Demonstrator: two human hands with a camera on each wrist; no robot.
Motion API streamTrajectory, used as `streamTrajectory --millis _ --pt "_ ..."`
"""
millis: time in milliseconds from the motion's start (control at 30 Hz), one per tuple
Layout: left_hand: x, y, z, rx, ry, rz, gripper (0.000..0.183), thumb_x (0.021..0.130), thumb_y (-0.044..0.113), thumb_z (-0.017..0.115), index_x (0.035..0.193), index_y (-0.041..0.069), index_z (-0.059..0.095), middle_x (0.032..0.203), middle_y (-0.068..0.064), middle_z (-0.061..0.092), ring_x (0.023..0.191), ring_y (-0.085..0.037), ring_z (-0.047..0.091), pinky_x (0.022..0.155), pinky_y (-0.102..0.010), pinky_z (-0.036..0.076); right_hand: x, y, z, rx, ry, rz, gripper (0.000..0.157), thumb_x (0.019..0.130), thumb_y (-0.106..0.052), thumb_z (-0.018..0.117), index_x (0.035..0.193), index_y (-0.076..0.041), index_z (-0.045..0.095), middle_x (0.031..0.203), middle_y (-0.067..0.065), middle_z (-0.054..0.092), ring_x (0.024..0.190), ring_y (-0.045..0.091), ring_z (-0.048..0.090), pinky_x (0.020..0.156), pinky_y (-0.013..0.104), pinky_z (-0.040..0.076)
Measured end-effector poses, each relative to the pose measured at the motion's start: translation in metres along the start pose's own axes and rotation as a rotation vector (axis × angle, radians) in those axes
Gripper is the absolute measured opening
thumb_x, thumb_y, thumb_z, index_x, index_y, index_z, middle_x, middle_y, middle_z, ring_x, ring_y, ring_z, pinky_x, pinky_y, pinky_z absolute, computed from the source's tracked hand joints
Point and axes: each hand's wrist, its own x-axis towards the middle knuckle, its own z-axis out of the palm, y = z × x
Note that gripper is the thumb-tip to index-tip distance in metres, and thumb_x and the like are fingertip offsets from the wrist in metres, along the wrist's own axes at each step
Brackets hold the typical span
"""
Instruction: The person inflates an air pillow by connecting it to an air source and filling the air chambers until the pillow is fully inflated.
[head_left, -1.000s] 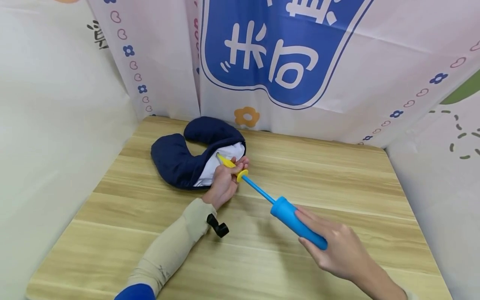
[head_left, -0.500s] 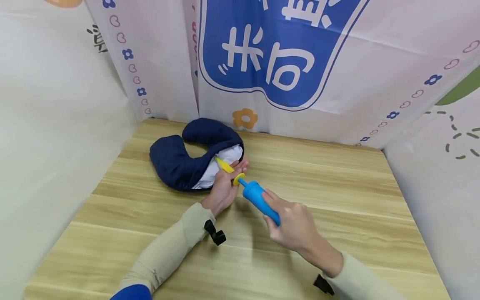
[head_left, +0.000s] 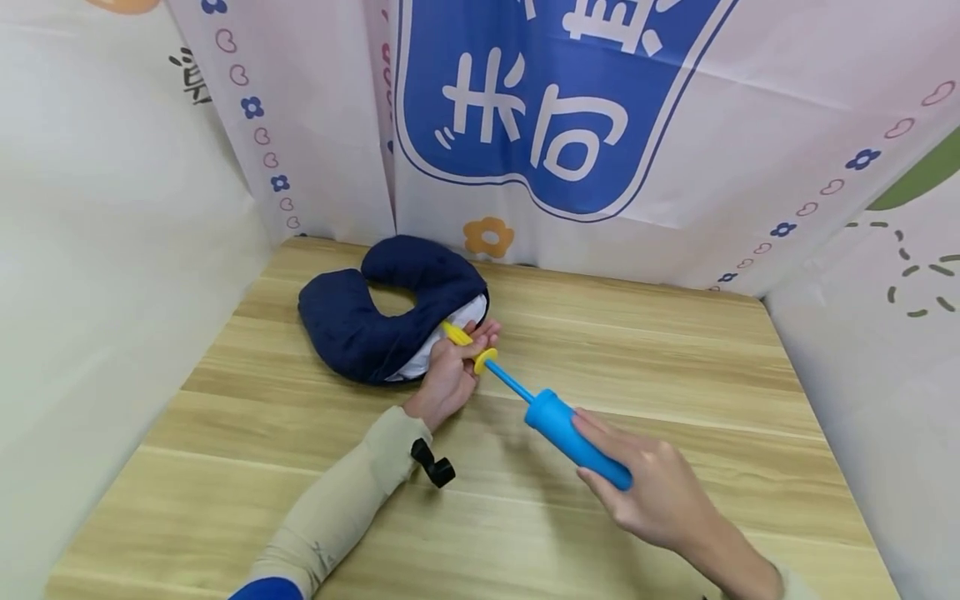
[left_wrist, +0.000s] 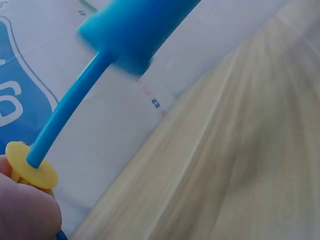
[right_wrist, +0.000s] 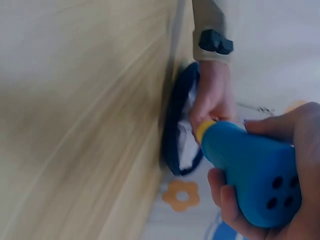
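Note:
A navy U-shaped neck pillow (head_left: 352,325) lies on the table, its cover parted along the near right side over a white inner (head_left: 416,360). My left hand (head_left: 448,367) pinches the yellow nozzle (head_left: 456,333) of a hand pump, whose tip meets the pillow at that opening; whether it sits inside a valve is hidden. My right hand (head_left: 652,483) grips the pump's blue barrel (head_left: 573,437), fingers and thumb wrapped round it in the right wrist view. Between barrel and yellow disc (left_wrist: 31,165) a length of blue rod (left_wrist: 70,107) shows.
The wooden table (head_left: 675,375) reaches a printed cloth backdrop (head_left: 337,125) at the back, with pale walls on both sides. A black wrist mount (head_left: 433,463) sticks out from the left sleeve.
My right hand pushed the barrel down the rod toward the yellow disc, then drew it back out to the lower right. The left hand stayed nearly in place on the nozzle.

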Motion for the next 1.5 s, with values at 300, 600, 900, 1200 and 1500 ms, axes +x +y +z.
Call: streamTrajectory --millis 300,600,900,1200,1500 --pt "-0.008 -0.002 0.008 -0.046 0.048 -0.020 0.024 0.105 -0.012 0.045 0.121 0.007 0.042 0.136 -0.012 0.066 0.098 -0.007 0.072 0.089 -0.017 0.057 -0.005 -0.014 -0.018 -0.049 0.019 0.079 0.063 0.079 -0.019 0.089 0.139 -0.014 0.071 0.131 0.006 0.076 0.094 0.023 0.081 0.068 0.037 0.065" --pt "-0.015 -0.007 0.010 -0.023 0.025 -0.034 0.026 0.106 -0.010 0.047 0.124 0.006 0.038 0.108 0.000 0.073 0.097 -0.008 0.073 0.088 -0.017 0.058 0.047 -0.018 0.034 -0.043 0.078 0.021 0.058 0.081 -0.017 0.086 0.136 -0.003 0.071 0.129 0.016 0.075 0.088 0.029 0.081 0.068 0.040 0.067" --pt "-0.008 -0.008 0.011 0.051 -0.065 -0.025 0.028 0.104 -0.011 0.051 0.117 0.011 0.041 0.105 0.001 0.076 0.090 -0.006 0.075 0.086 -0.017 0.060 0.028 -0.011 0.029 -0.022 0.075 0.028 0.063 0.085 -0.022 0.087 0.141 -0.004 0.067 0.135 0.015 0.072 0.098 0.029 0.080 0.072 0.041 0.067" --pt "-0.003 0.003 0.009 0.001 -0.018 -0.025 0.028 0.104 -0.012 0.049 0.118 0.011 0.042 0.102 0.000 0.077 0.085 -0.007 0.075 0.082 -0.017 0.061 -0.018 -0.008 -0.023 -0.036 0.026 0.032 0.071 0.076 -0.015 0.092 0.143 -0.014 0.067 0.136 0.007 0.073 0.100 0.025 0.080 0.072 0.038 0.067" --pt "-0.011 -0.005 0.016 -0.052 0.058 -0.013 0.027 0.106 -0.011 0.046 0.124 0.007 0.037 0.118 -0.005 0.070 0.095 -0.007 0.074 0.090 -0.018 0.058 0.016 -0.007 0.004 -0.083 0.077 -0.003 0.059 0.078 -0.019 0.087 0.134 -0.006 0.073 0.126 0.011 0.078 0.087 0.026 0.082 0.063 0.038 0.065"
